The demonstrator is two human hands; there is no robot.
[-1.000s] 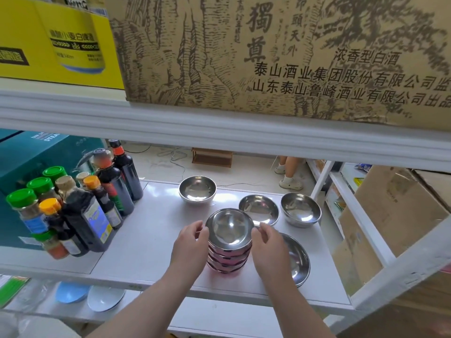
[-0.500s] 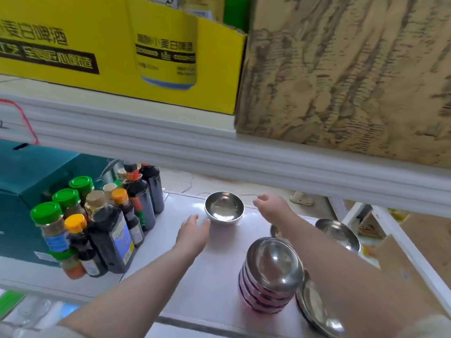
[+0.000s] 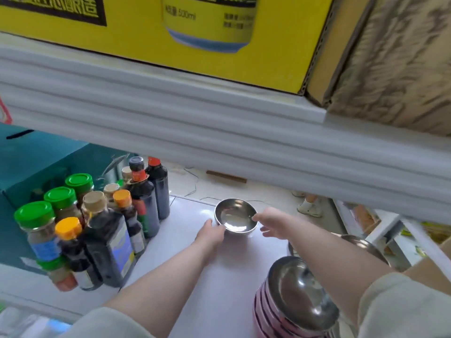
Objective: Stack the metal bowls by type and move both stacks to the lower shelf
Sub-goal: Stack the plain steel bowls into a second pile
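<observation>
A single steel bowl (image 3: pixel 235 217) sits at the far side of the white shelf (image 3: pixel 175 230). My left hand (image 3: pixel 211 234) presses its left side and my right hand (image 3: pixel 269 222) has its thumb on the right rim, so both hands clasp it. Near the front right stands a stack of pink-sided metal bowls (image 3: pixel 296 298), under my right forearm. More loose steel bowls (image 3: pixel 366 247) lie to the right, mostly hidden behind that arm.
A cluster of sauce bottles and spice jars (image 3: pixel 107 237) fills the shelf's left side, with a teal box (image 3: pixel 36 162) behind it. The upper shelf's thick white edge (image 3: pixel 219 132) hangs low overhead, carrying a yellow box (image 3: pixel 170 45) and a brown carton (image 3: pixel 402 57).
Both hands left the pink stack, reached to the far bowl and closed in on its two sides. My view has shifted left and closer to the shelf.
</observation>
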